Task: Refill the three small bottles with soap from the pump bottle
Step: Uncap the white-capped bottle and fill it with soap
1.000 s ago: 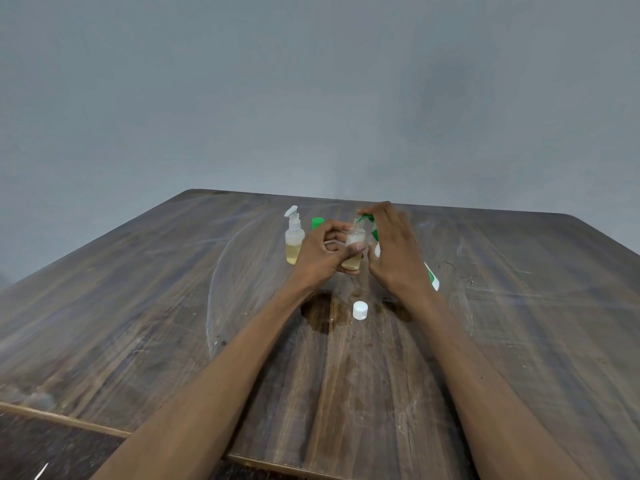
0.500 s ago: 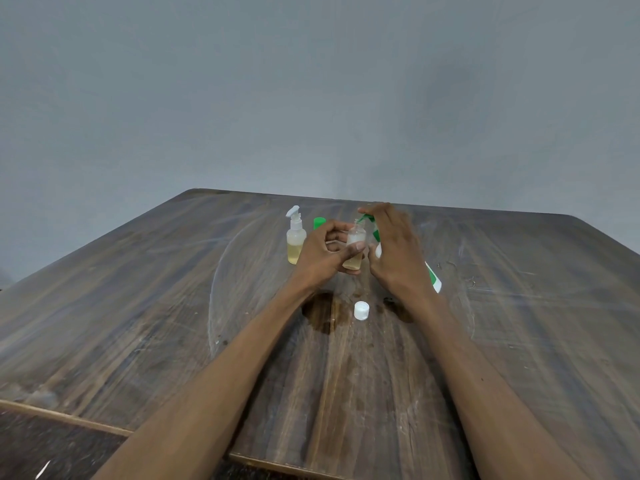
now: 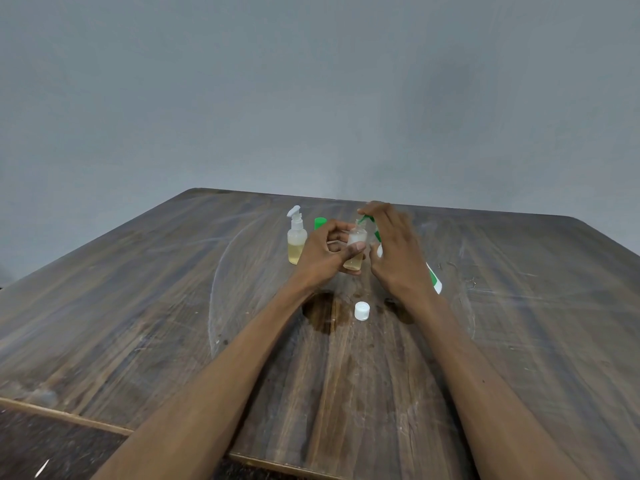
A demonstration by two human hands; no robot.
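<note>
My left hand [image 3: 323, 252] grips a small clear bottle [image 3: 356, 249] with a little yellow soap at its bottom, held upright just above the table. My right hand [image 3: 398, 251] covers the green and white pump bottle [image 3: 434, 280], fingers on its green pump head [image 3: 367, 220], whose nozzle sits over the small bottle's mouth. A small bottle with a white pump top [image 3: 296, 241], about half full of yellow soap, stands to the left. A green cap [image 3: 319, 223] peeks out behind my left hand. A white cap [image 3: 362, 311] lies on the table nearer me.
The wooden table [image 3: 173, 306] has a dark wet stain [image 3: 323, 311] beside the white cap. Its near edge runs across the bottom left, its far edge meets a grey wall.
Hands and bottles have stayed almost still; my right fingers remain on the pump head over the small bottle.
</note>
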